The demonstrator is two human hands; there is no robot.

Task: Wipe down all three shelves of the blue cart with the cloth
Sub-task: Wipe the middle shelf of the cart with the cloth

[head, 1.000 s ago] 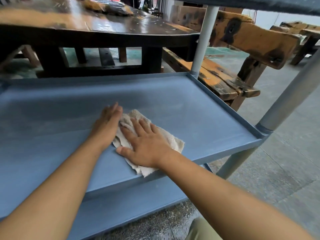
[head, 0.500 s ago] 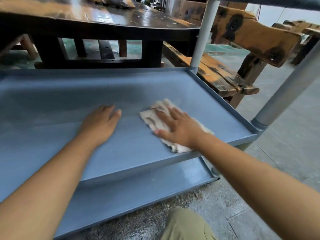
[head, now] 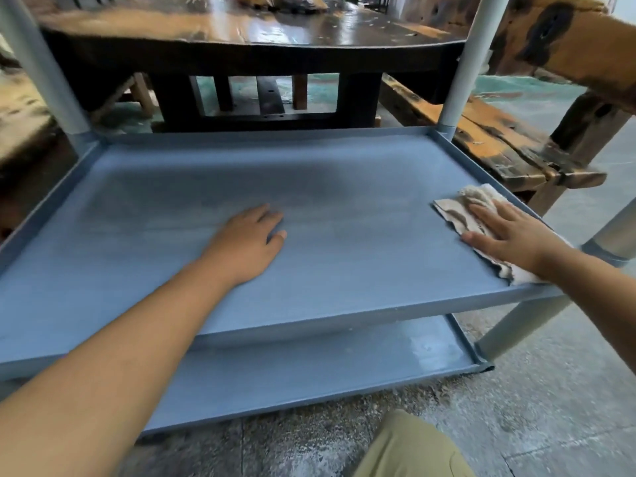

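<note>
**Cloth pinned at the right end of the middle shelf**

Closest to you, your khaki knee (head: pixel 409 449) shows at the lower edge, above the speckled grey floor (head: pixel 557 401); just beyond it the bottom shelf (head: pixel 309 376) of the blue cart juts out from under the one above, with a pale sheen near its right corner. On the middle shelf (head: pixel 344 187) your left hand (head: pixel 246 246) lies palm down near the centre, fingers straight and close together, holding nothing; your right hand (head: pixel 512 239) is well apart from it at the shelf's right end, fingers spread and straight, pressing the cloth (head: pixel 461 208) flat onto the blue surface. The cloth is off-white and crumpled, up against the right rim; one end shows past your fingertips, the other past your wrist at the near right corner. A grey post (head: pixel 461 63) rises from the far right corner; behind the cart stands a dark glossy wooden table (head: pixel 275 32), with a rough wooden bench (head: pixel 499 149) to its right.
</note>
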